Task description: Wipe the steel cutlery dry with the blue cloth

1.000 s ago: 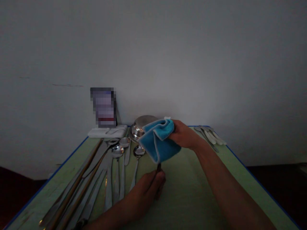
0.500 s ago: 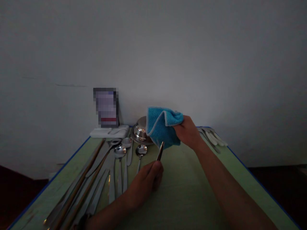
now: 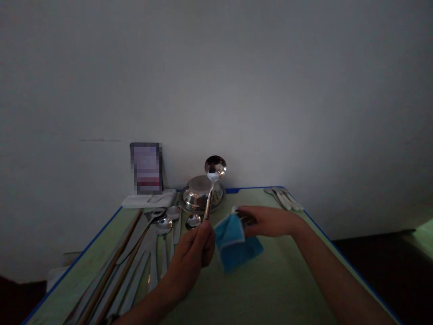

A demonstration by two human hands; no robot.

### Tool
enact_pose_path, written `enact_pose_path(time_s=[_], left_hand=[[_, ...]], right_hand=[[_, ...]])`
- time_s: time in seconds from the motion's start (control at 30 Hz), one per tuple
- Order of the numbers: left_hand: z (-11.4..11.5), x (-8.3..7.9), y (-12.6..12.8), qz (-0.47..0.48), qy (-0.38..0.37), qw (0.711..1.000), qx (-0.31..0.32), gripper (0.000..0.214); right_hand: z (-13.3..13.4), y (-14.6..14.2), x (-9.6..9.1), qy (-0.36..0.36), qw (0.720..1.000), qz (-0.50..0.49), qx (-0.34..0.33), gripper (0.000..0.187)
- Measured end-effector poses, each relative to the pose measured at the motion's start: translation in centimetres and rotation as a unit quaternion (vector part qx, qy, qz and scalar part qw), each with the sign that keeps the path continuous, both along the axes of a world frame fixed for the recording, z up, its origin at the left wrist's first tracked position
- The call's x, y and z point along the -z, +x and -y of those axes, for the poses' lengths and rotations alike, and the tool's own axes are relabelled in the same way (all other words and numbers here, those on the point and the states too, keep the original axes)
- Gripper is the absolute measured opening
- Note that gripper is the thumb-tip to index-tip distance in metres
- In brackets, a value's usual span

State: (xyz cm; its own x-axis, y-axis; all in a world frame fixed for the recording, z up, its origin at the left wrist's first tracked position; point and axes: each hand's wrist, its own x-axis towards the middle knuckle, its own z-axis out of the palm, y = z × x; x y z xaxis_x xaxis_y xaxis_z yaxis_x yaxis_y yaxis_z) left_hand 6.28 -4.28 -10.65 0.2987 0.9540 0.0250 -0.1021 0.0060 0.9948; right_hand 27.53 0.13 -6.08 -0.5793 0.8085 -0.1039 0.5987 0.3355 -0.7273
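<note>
A shiny metal spoon (image 3: 215,167) with a wide round bowl stands upright in front of me. My left hand (image 3: 194,253) is wrapped round its handle, low down. To the right, my right hand (image 3: 267,220) has its fingers bent round the upper edge of a blue cloth (image 3: 238,246) with a pale hem. The cloth hangs down over the table, apart from the spoon's bowl and slightly blurred. Behind the spoon, an upturned metal bowl (image 3: 194,196) rests against the wall side. A smaller spoon (image 3: 193,221) lies just beyond my left hand.
Several long metal utensils, some with brown handles, lie on the left of the green table (image 3: 284,280), among them a spoon (image 3: 164,225). A blurred upright panel (image 3: 148,167) stands on a white base (image 3: 149,199). White-handled cutlery (image 3: 283,198) lies at the back right.
The blue cloth has come off the spoon's bowl and dropped lower with my right hand, baring the bowl. My left hand has shifted a little left, and the whole view has tilted up slightly.
</note>
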Motion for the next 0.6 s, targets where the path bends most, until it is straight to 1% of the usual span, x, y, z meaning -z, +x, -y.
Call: enact_pose_path(time_s=[0.03,0.07,0.1,0.13,0.2,0.23,0.3,0.33,0.4,0.43,0.47,0.5,0.53,0.57,0.6], left_hand=[[0.2,-0.2,0.1,-0.007,-0.007,1.000,0.005,0.042],[0.4,-0.4,0.3,-0.015,-0.014,1.000,0.014,0.042],[0.6,-0.6,0.5,-0.024,-0.024,0.999,0.026,0.043],[0.7,-0.7,0.6,-0.035,-0.037,0.998,0.043,0.044],[1.0,-0.9,1.0,-0.058,-0.078,0.992,0.082,0.048],[1.1,-1.0,1.2,-0.072,-0.100,0.987,0.100,0.050],[1.2,-0.8,1.5,-0.092,-0.136,0.978,0.128,0.056],[1.2,-0.6,1.6,-0.094,-0.147,0.975,0.138,0.058],[1.2,-0.1,1.8,-0.086,-0.165,0.970,0.160,0.061],[1.3,0.2,1.8,-0.081,-0.166,0.968,0.169,0.061],[1.3,0.3,1.8,-0.080,-0.157,0.970,0.171,0.059],[1.4,0.4,1.7,-0.087,-0.131,0.974,0.163,0.056],[1.5,0.5,1.6,-0.106,-0.088,0.980,0.144,0.051],[1.5,0.5,1.5,-0.136,-0.034,0.983,0.118,0.045],[1.6,0.5,1.4,-0.172,0.026,0.980,0.092,0.040]], right_hand=[[0.4,0.1,-0.2,-0.009,1.000,0.011,-0.013,0.060],[0.7,0.1,-0.5,-0.012,1.000,0.002,-0.013,0.066],[1.0,-0.1,-0.8,-0.008,0.999,-0.036,-0.012,0.063],[1.3,-0.4,-0.9,-0.015,0.995,-0.101,-0.020,0.055],[1.9,-1.3,-0.7,-0.046,0.969,-0.238,-0.041,0.042],[2.2,-1.9,-0.3,-0.065,0.951,-0.299,-0.045,0.040],[2.6,-3.0,0.9,-0.118,0.917,-0.382,-0.013,0.035],[2.8,-3.3,1.5,-0.125,0.903,-0.412,0.016,0.029],[2.7,-3.1,2.2,-0.123,0.888,-0.438,0.067,0.021],[2.4,-2.6,2.3,-0.106,0.889,-0.435,0.095,0.020],[2.0,-1.8,2.2,-0.083,0.897,-0.415,0.124,0.022],[1.5,-0.7,2.1,-0.052,0.914,-0.371,0.158,0.025],[0.8,0.5,1.9,-0.009,0.938,-0.291,0.186,0.029],[0.1,1.8,1.8,0.033,0.966,-0.158,0.202,0.033],[-0.7,3.1,1.8,0.078,0.973,0.006,0.218,0.036]])
